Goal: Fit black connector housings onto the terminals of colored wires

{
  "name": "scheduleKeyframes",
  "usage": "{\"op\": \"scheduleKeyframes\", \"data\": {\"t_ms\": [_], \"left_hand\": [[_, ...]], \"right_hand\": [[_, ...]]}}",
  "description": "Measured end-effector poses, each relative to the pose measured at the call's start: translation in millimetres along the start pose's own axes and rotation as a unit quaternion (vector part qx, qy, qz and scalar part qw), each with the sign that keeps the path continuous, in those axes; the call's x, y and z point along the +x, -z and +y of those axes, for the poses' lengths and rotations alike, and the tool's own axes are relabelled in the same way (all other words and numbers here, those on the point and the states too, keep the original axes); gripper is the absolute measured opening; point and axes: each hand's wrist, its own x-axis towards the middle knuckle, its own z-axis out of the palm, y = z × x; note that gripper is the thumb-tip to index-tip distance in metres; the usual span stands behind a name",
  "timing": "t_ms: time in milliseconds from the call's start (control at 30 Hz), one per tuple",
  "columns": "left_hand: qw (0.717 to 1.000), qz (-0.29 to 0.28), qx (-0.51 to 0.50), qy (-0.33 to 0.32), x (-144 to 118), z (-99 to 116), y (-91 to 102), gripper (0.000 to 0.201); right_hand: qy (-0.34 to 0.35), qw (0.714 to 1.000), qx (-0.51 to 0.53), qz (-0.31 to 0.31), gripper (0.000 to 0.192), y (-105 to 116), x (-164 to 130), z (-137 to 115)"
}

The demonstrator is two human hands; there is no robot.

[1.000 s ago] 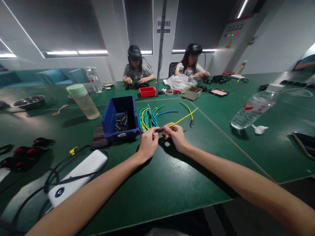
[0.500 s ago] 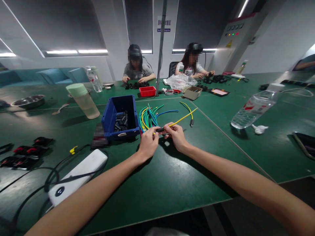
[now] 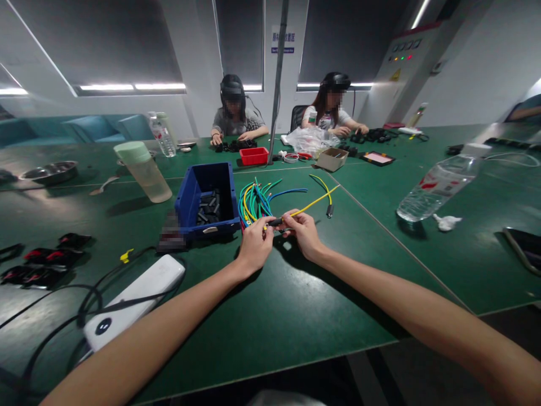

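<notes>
Looking from the head camera, the only view, I see the person's two hands close together over the green table (image 3: 296,332), working on one yellow wire (image 3: 315,203). The left hand (image 3: 255,245) is closed in a pinch on the wire's near end, where a bit of yellow shows at the fingertips; whether those fingers also press on the black sleeve (image 3: 275,223) I can't tell. That sleeve lies in line with the wire, between the two hands, with yellow showing at either end of it. The right hand (image 3: 307,237) pinches just beside the sleeve's right end, and from there the wire runs up and away to the right, its free end pointing across the table. Past the fingers a tangle of green, blue and yellow wires (image 3: 256,200) lies next to a blue bin (image 3: 220,229), which holds a heap of black pieces (image 3: 209,207). Right of the tangle, a short curved wire (image 3: 326,187) with a dark end lies near the held wire's tip. A white device (image 3: 139,293) with a black cable across it lies by the left forearm, and a clear water bottle (image 3: 439,186) stands to the right. Across the table, two people sit with their hands on dark parts, beyond a red tray (image 3: 253,159).
</notes>
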Motion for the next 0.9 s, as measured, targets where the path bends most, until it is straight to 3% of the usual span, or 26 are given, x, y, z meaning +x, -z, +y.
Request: {"op": "scheduleKeyframes", "data": {"t_ms": [900], "left_hand": [[1.000, -0.013, 0.016, 0.003, 0.7, 1.1, 0.3, 0.026]], "right_hand": [[0.001, 0.999, -0.039, 0.001, 0.033, 2.7, 5.9, -2.2]]}}
